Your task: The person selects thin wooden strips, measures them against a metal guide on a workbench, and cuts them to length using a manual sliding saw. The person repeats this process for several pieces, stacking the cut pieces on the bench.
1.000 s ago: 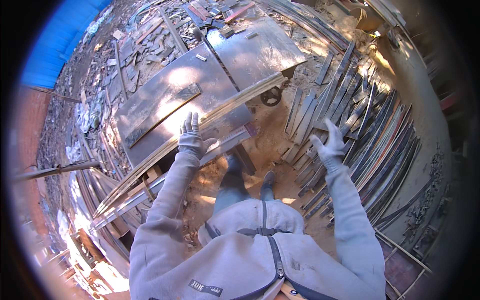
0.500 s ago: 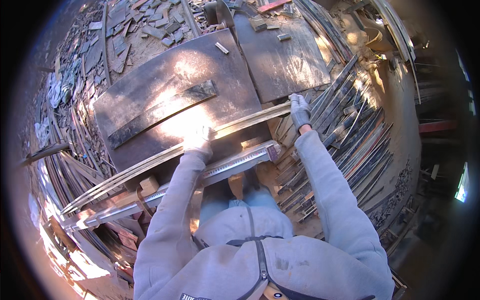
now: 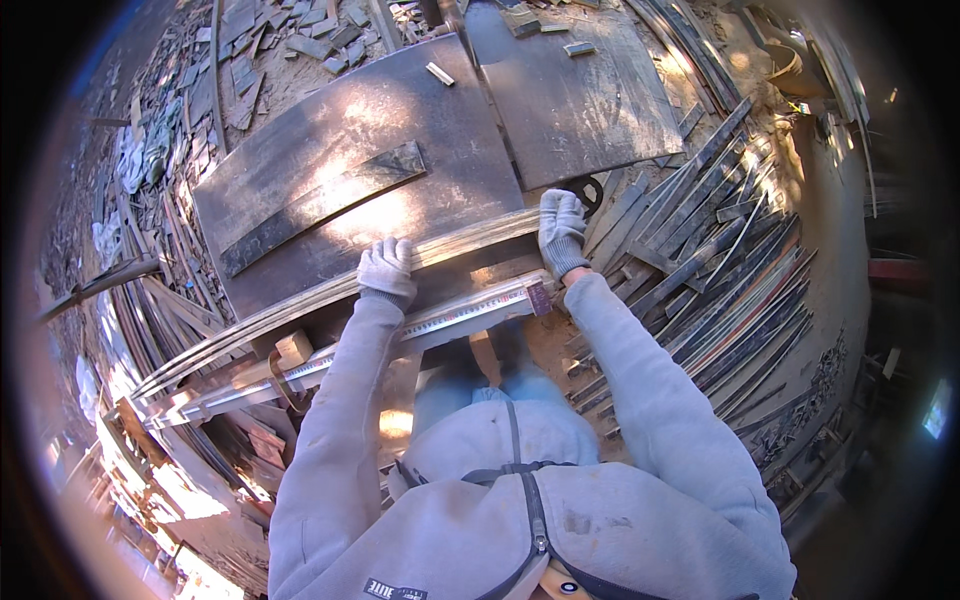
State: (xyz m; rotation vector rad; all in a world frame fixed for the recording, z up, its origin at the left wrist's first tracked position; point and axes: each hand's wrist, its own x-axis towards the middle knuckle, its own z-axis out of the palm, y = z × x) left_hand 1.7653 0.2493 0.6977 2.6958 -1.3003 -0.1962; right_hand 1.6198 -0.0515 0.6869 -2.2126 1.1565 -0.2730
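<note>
Two gloved hands on long pale wooden strip [image 3: 330, 300] lying along near edge of dark flat metal bench top [image 3: 380, 150]. Left hand [image 3: 385, 270] fingers curled over strip mid-length; right hand [image 3: 560, 228] closed round its right end, beside stacked dark planks [image 3: 720, 260].

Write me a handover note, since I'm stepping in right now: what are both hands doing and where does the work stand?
Left hand, gloved, presses on the middle of the long strip. Right hand, gloved, grips its right end. The strip lies across the front of the dark table, just behind the rail. Done: strip laid on the table, both hands on it. Left: cannot tell from this view.
</note>
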